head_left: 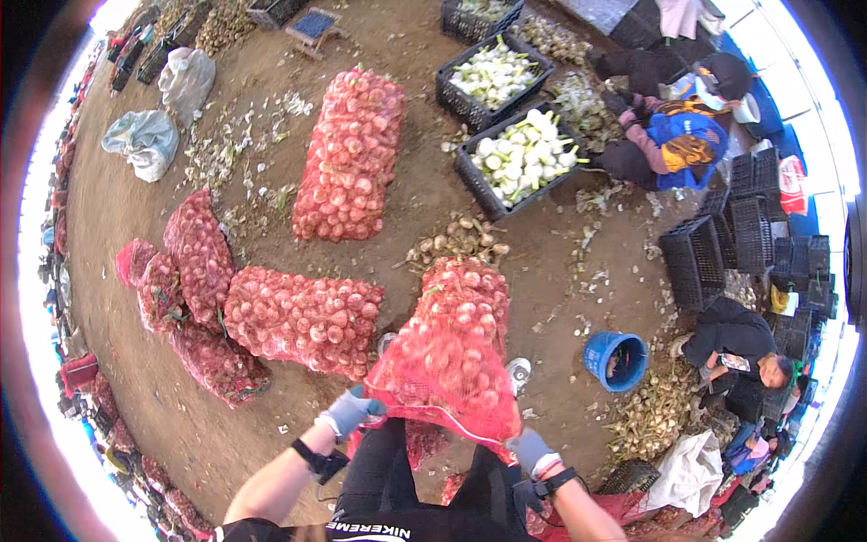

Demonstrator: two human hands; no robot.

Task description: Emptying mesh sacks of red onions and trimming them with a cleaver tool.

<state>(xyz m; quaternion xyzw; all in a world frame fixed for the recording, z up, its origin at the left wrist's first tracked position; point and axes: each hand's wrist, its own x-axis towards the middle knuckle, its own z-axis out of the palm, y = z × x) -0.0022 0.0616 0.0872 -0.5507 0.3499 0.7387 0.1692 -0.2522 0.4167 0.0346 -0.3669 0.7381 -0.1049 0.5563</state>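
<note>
A red mesh sack of garlic bulbs [459,336] stands between my feet, its loose top pulled wide toward me. My left hand [348,411], in a grey glove, is closed on the left corner of the sack's mouth. My right hand [533,452], gloved too, grips the right corner. A pale cord runs along the mesh edge between both hands. Just left of this sack lies another full mesh sack [305,318]. Behind it, several loose garlic bulbs [462,239] lie on the dirt floor.
A large filled sack [350,155] lies farther off, with more sacks [200,257] at left. Black crates of trimmed garlic [524,158] stand at the far right. A blue bucket [616,361] is to my right. One person [673,135] works by the crates; another [736,348] sits holding a phone.
</note>
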